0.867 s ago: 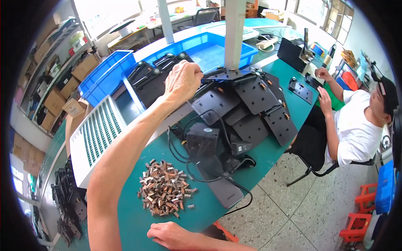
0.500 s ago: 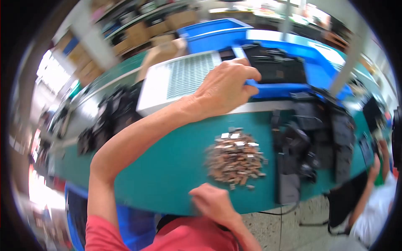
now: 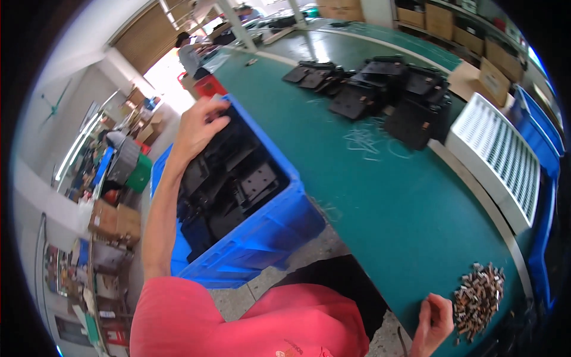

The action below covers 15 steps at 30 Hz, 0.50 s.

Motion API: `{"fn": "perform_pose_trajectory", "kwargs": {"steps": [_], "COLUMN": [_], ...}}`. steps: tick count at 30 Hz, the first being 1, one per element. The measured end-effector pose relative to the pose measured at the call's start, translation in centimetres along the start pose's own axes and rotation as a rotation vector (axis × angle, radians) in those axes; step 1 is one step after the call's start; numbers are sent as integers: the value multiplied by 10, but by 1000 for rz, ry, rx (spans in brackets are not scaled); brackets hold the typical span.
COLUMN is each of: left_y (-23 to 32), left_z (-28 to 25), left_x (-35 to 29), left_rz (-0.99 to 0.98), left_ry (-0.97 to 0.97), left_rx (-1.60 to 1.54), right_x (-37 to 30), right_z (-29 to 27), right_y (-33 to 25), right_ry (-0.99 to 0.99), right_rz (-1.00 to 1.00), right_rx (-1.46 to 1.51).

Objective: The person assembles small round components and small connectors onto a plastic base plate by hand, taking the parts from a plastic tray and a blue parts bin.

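Head view: green workbench [image 3: 380,196], left hand [image 3: 199,128] grasping a black part [image 3: 223,140] over blue crate [image 3: 267,229]

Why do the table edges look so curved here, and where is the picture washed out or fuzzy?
In the head view the fisheye lens bows the green table and white grille panel toward a black rim; daylight from the far doorway blows out to white; the left hand on the blue crate is slightly soft, and the right hand by the pile of small metal parts smears near the edge.
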State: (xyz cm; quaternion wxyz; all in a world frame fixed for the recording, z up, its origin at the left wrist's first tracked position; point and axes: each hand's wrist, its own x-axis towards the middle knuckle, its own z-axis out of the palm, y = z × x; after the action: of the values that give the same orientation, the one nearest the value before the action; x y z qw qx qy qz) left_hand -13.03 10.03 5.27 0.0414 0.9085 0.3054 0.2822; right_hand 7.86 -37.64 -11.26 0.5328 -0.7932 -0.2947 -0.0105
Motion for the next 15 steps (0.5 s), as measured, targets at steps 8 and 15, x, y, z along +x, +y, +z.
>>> {"fn": "perform_pose_trajectory", "kwargs": {"steps": [8,15], "left_y": [-201,-273], "left_z": [-1,8], "left_x": [-160,-204], "left_rz": [-777,-948], "left_ry": [-188,-71], "left_rx": [282,465], "right_x": [1,-4], "right_z": [3,3], "right_y": [-1,-6], "right_ry": [3,10], "right_rz": [115,237], "right_rx": [29,2]}}
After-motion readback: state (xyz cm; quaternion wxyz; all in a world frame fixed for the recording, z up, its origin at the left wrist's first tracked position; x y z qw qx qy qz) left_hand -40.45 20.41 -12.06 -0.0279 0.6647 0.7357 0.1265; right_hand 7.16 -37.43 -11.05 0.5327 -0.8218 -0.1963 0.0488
